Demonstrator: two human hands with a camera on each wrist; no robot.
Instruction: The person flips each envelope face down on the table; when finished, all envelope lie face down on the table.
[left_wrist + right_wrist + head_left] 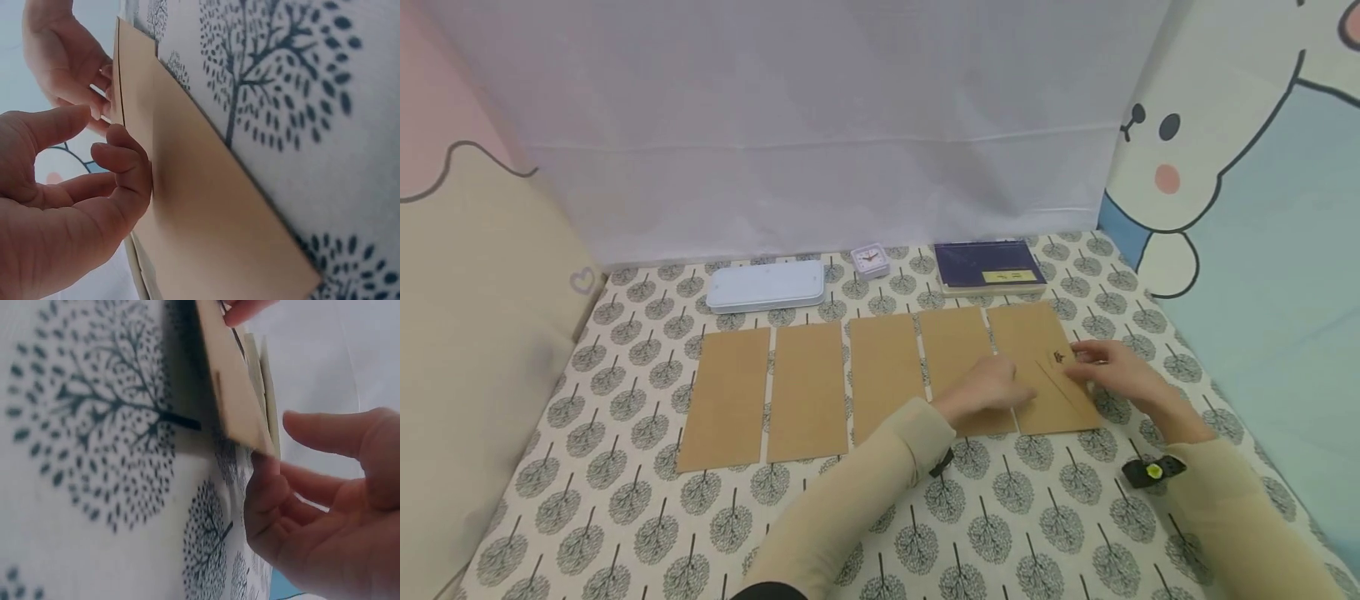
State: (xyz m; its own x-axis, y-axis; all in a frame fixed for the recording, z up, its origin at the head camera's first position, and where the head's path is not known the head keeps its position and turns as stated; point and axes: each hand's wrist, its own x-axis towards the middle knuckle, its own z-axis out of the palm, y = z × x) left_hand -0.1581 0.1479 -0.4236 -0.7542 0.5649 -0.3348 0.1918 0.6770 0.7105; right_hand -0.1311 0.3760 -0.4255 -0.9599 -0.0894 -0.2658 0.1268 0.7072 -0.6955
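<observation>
A row of several brown card sheets lies on the tablecloth; in the head view the rightmost brown sheet [1030, 333] bears a small dark mark and a thin line. My left hand [988, 387] reaches over the right end of the row, fingers loosely bent. In the left wrist view that hand [75, 181] has its fingers against the sheet [187, 206], thumb apart from them. Beside the rightmost sheet's right edge is my right hand [1116, 375]. The right wrist view shows its fingertips [265, 478] at a sheet corner [240, 428], thumb raised clear.
Behind the row stand a pale flat case [766, 285], a small lilac clock [871, 261] and a dark blue book [973, 262] with a yellow label. The tablecloth [730, 533] is printed with trees. Hanging cloth [835, 125] walls the back, with patterned panels at both sides.
</observation>
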